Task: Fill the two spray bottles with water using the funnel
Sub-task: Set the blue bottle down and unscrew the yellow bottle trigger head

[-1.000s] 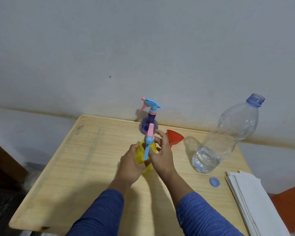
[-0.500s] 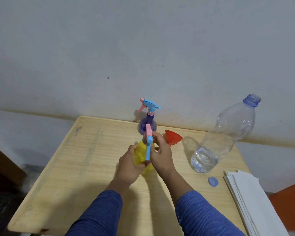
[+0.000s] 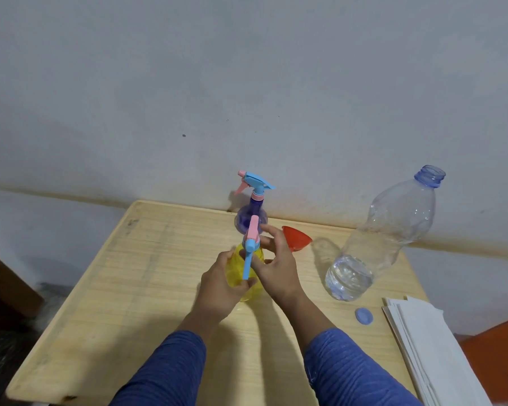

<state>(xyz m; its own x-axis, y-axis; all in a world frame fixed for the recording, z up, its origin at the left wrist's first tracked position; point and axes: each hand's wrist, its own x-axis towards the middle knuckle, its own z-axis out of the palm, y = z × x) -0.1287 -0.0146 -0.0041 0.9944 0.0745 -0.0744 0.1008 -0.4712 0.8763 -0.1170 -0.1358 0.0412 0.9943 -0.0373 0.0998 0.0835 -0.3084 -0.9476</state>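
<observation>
Both grips clasp the yellow sprayer (image 3: 241, 273): left hand (image 3: 220, 285) round its body, right hand (image 3: 276, 268) at its head. One purple sprayer (image 3: 251, 212), funnel (image 3: 296, 238), water bottle (image 3: 381, 235) stand behind.

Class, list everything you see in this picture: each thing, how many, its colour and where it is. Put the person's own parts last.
Table: one, light wood, against the wall.
Yellow spray bottle: one, pink-and-blue head, centre, held.
Purple spray bottle: one, blue-and-pink head, far edge.
Funnel: one, red, right of the bottles.
Water bottle: one, clear, uncapped, partly filled, right.
Cap: one, blue, near the water bottle.
Papers: stack, white, right edge.
Left hand: around the yellow body.
Right hand: fingers at the spray head.
</observation>
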